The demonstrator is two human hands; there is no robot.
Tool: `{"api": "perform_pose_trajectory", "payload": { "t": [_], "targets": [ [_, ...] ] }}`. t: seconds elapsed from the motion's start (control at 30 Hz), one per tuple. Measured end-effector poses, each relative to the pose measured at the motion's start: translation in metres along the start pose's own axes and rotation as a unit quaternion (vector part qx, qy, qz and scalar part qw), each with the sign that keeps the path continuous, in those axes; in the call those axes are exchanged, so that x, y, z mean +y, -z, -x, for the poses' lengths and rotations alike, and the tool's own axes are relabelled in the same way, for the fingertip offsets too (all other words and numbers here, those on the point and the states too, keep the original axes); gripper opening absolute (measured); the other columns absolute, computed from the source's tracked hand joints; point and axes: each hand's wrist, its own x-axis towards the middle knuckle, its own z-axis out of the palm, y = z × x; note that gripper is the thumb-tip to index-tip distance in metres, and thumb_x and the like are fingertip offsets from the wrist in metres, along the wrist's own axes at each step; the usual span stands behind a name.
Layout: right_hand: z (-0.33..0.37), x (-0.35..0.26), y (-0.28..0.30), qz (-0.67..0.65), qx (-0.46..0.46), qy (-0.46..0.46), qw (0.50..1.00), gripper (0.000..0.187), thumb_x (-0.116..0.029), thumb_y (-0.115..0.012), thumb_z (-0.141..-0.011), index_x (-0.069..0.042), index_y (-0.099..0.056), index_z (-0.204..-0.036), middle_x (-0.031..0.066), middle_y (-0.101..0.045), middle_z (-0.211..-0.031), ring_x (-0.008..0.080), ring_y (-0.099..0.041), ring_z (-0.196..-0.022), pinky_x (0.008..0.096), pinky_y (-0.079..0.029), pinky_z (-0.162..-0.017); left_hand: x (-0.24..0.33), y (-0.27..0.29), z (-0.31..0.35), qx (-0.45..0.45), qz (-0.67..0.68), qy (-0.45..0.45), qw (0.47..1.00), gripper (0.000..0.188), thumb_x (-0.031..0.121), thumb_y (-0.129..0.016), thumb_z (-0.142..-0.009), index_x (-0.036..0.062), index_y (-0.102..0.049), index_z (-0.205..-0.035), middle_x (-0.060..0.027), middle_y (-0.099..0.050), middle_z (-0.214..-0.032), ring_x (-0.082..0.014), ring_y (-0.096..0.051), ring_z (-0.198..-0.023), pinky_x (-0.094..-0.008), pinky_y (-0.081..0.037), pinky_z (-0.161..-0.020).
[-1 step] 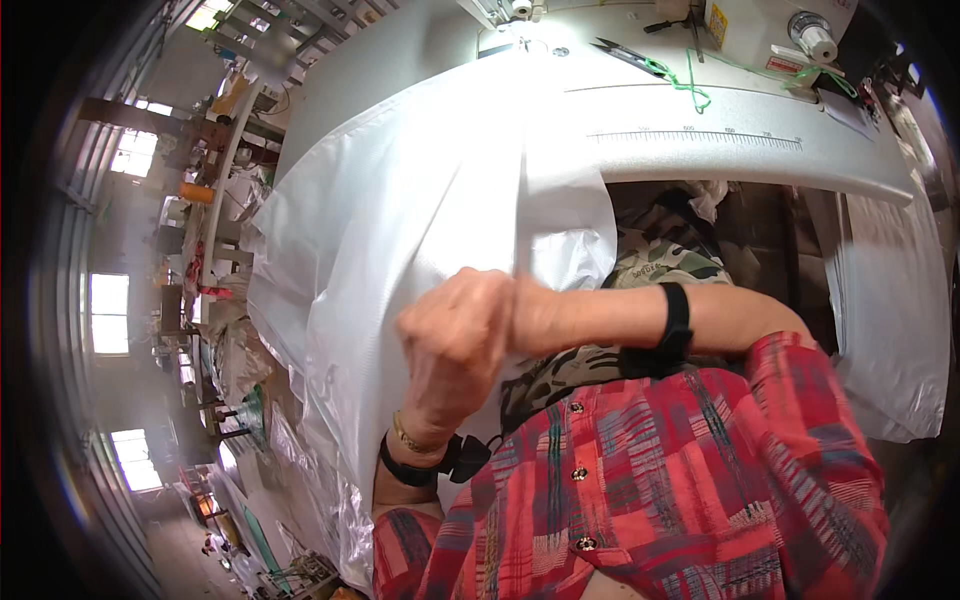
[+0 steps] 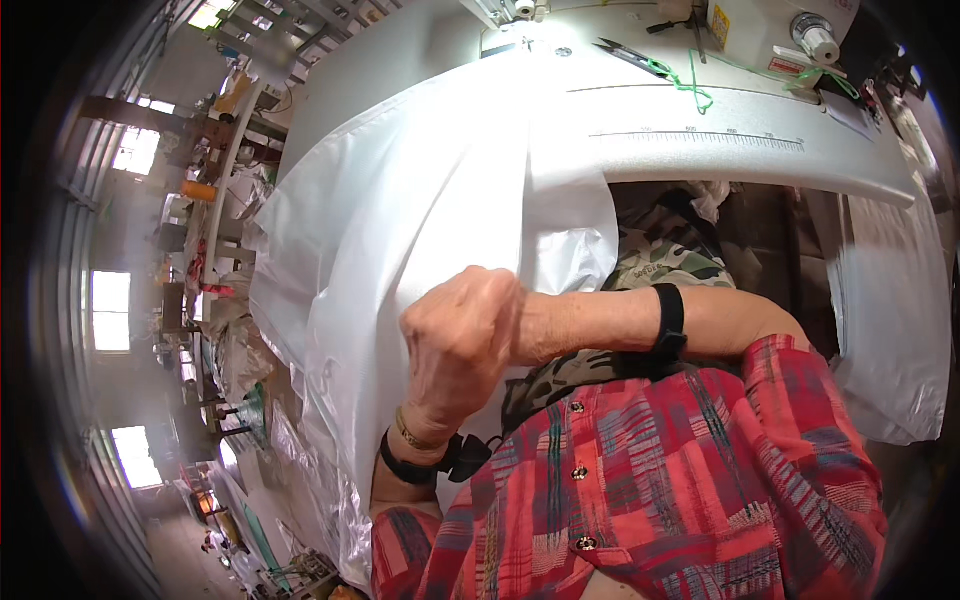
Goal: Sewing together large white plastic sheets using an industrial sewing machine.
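My left hand [image 2: 455, 335] is closed in front of my body, the knuckles facing up. It overlaps the end of my right arm [image 2: 590, 322], which crosses from the right; the fingers of my right hand are hidden behind it. I cannot see what either hand holds. Beneath and beyond them, a large white sheet of thin, shiny material [image 2: 390, 215] drapes off the machine table. A long fold runs up it to the brightly lit sewing area [image 2: 528, 45].
A pale sewing machine table [image 2: 700, 120] with a printed ruler curves across the top. Dark thread snips [image 2: 625, 52] on a green cord [image 2: 692, 95] lie there, near a machine head with a knob [image 2: 815, 38]. More white sheeting [image 2: 890, 320] hangs at the right. Cluttered shelving [image 2: 225, 190] stands left.
Both hands stay together in nearly the same spot, shifted very slightly right in the picture. The sheet lies as before.
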Motion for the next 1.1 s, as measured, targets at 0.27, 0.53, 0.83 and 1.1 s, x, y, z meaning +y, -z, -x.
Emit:
{"api": "perform_pose_trajectory", "payload": {
  "t": [0.27,0.53,0.83,1.1],
  "targets": [
    [0.067,0.006,0.075,0.335,0.222,-0.066,0.913,0.013,-0.012,-0.069,-0.076,-0.005,-0.06,-0.083,0.0128,-0.06,-0.084,0.0323,-0.058,-0.083,0.0407,-0.046,-0.072,-0.012,-0.049,0.012,-0.059,0.132,0.032,0.989,0.005,0.002,-0.065,-0.084,0.0008,-0.061,-0.085,-0.013,-0.059,-0.069,-0.0266,-0.057,-0.055,-0.0335,-0.044,-0.053],
    [0.132,0.056,0.086,-0.001,0.266,-0.387,0.883,0.026,-0.021,-0.067,-0.089,0.003,-0.06,-0.098,0.0089,-0.063,-0.083,0.0156,-0.057,-0.076,0.0329,-0.048,-0.072,-0.003,-0.074,0.01,-0.095,0.242,0.124,0.958,0.005,0.003,-0.062,-0.088,-0.0012,-0.06,-0.087,-0.01,-0.054,-0.062,-0.0141,-0.05,-0.052,-0.0286,-0.041,-0.051],
    [0.083,-0.051,0.068,-0.101,0.074,-0.31,0.943,0.023,-0.018,-0.055,-0.096,0.005,-0.059,-0.1,0.0073,-0.062,-0.074,0.0119,-0.058,-0.069,0.0315,-0.048,-0.062,-0.007,-0.054,0.009,-0.125,0.243,0.151,0.95,0.009,0.006,-0.061,-0.091,-0.0008,-0.056,-0.088,-0.0101,-0.054,-0.064,-0.0128,-0.049,-0.054,-0.0282,-0.04,-0.051],
    [0.084,-0.045,0.054,0.16,0.08,-0.133,0.975,0.013,-0.013,-0.059,-0.089,-0.002,-0.052,-0.087,0.0152,-0.059,-0.075,0.0341,-0.061,-0.07,0.0392,-0.045,-0.062,-0.01,-0.059,0.01,-0.148,0.279,0.168,0.934,0.021,0.016,-0.06,-0.095,-0.0001,-0.052,-0.086,-0.0063,-0.045,-0.061,-0.0094,-0.041,-0.056,-0.0274,-0.035,-0.051]
  ]
}}
